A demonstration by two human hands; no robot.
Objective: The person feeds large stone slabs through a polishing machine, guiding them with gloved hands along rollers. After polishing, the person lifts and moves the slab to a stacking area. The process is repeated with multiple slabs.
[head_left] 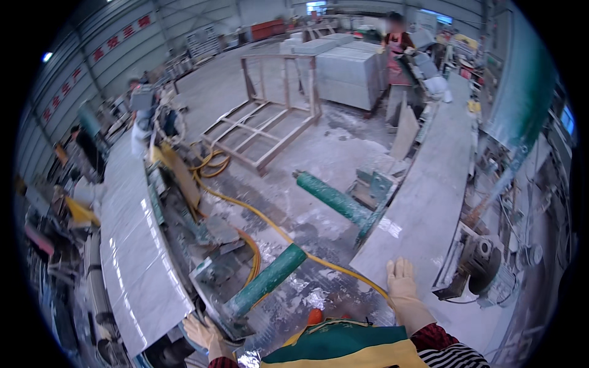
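Note:
My right hand (403,288), in a cream glove, lies flat with fingers stretched on the near end of a long grey stone slab (429,178) at the right. My left hand (204,334), gloved alike, is at the near corner of another long grey stone slab (138,257) on the left; its fingers are extended and grip nothing. Both slabs rest on machine beds. Between them, a green roller-like cylinder (267,279) juts out by my left hand, and a second green cylinder (331,197) juts from the right bed.
A yellow hose (264,218) runs across the wet floor between the beds. Beyond stand a metal frame (257,156) and a stack of grey slabs (350,80). One person (399,55) is by the far right bed, another (142,110) by the left. A motor (488,264) sits beside the right slab.

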